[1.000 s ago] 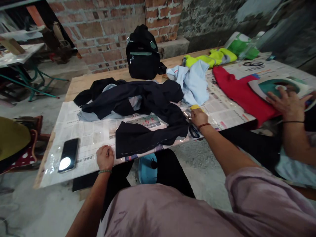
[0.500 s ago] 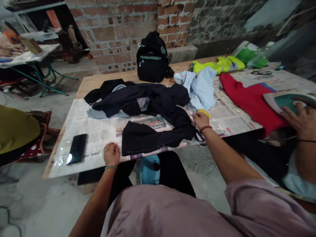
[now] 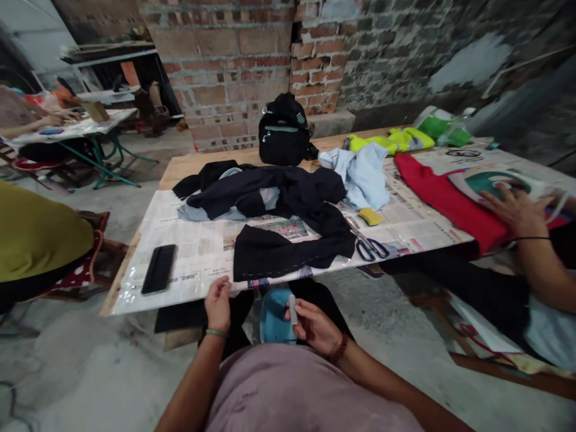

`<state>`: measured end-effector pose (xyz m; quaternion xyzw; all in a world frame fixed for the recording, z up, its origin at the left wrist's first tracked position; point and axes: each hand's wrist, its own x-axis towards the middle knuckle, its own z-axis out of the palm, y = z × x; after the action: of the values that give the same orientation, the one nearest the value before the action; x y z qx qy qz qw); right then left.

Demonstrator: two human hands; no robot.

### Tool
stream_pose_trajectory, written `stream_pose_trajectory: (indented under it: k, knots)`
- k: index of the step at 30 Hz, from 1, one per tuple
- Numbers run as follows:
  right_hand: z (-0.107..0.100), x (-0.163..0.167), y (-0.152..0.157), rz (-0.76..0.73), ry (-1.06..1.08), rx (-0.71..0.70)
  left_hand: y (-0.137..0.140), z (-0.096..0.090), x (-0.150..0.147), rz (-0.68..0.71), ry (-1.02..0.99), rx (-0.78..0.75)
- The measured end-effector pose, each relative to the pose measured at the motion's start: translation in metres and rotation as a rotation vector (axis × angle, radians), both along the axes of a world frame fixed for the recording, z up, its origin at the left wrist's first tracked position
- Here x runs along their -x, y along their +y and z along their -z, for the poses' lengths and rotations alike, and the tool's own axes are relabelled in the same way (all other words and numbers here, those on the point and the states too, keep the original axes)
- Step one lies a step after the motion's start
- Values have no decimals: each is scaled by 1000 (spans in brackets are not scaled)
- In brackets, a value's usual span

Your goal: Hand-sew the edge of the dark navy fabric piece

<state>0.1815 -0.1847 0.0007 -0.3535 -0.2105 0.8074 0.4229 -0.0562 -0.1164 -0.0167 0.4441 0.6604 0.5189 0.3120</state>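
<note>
Over the blue container in front of my lap, my right hand (image 3: 317,327) grips a small pale stick-like piece (image 3: 292,309) between thumb and fingers. My left hand (image 3: 218,303) is at the table's front edge, its fingers pressed together; what they hold, if anything, is too small to make out. Just right of it lies the black cloth (image 3: 270,255), with a line of light stitches along its lower edge. Dark-handled scissors (image 3: 371,247) rest at the cloth's right end, blades partly under it. Beyond them sits a yellow sponge (image 3: 369,216).
A phone (image 3: 159,269) lies on the newspaper-covered table at left. Behind the cloth are a black backpack (image 3: 284,135) and a light blue garment (image 3: 362,174). At right, a co-worker's hand (image 3: 517,210) holds an iron (image 3: 477,183) over red cloth (image 3: 443,195). A blue container (image 3: 272,318) is below the edge.
My right hand has drawn back from beside the scissors and sponge to above my lap, now showing the pale piece. My left hand stays by the table edge. The view has shifted.
</note>
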Motion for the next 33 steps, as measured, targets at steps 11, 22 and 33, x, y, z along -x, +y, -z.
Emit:
stream_pose_trajectory:
  k: [11,22,33]
  knots:
    - [-8,32,-2,-107,86,-57,-76,-22,-43,366,-552,269]
    - [1,32,-11,-27,-162,-176,-85,-22,-59,403,-592,342]
    - [14,34,-11,-4,-584,-250,-84,-17,-64,481,-619,346]
